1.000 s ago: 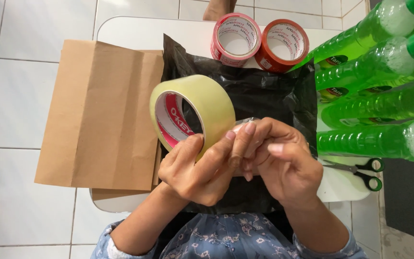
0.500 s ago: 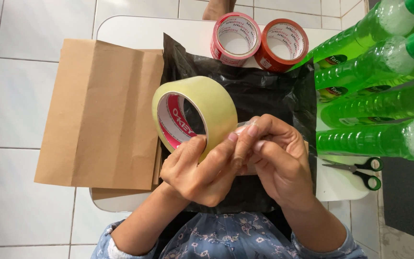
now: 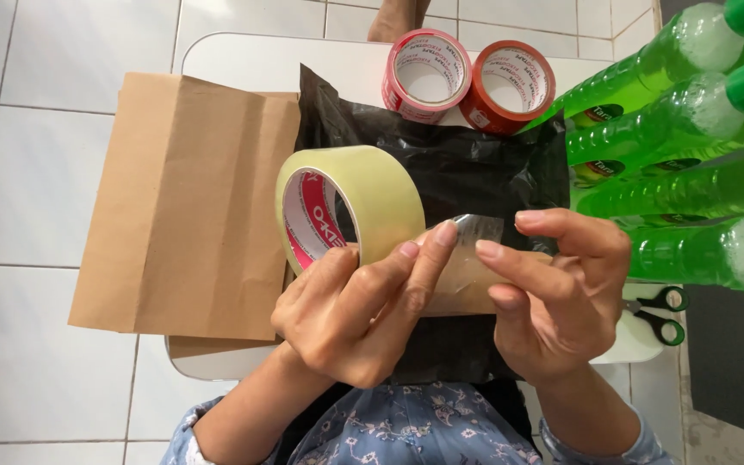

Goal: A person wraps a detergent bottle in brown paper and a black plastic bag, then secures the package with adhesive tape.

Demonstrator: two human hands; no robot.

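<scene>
Nearest the camera, the left hand [image 3: 350, 319] grips a roll of clear tape [image 3: 350, 211] by its rim, fingers closed over the edge, holding it upright above the tabletop [image 3: 243, 65]. The right hand [image 3: 561, 297] pinches the freed tape end [image 3: 475, 263], drawn out a short way from the roll. Beneath lie a black plastic bag [image 3: 467, 164] and a brown paper bag [image 3: 187, 202]. Scissors [image 3: 660, 314] and green bottles [image 3: 691, 181] lie right; two tape rolls [image 3: 467, 77] rest farthest back.

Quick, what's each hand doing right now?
Left hand: closed around the clear tape roll.
Right hand: pinching the pulled-out tape strip.
</scene>
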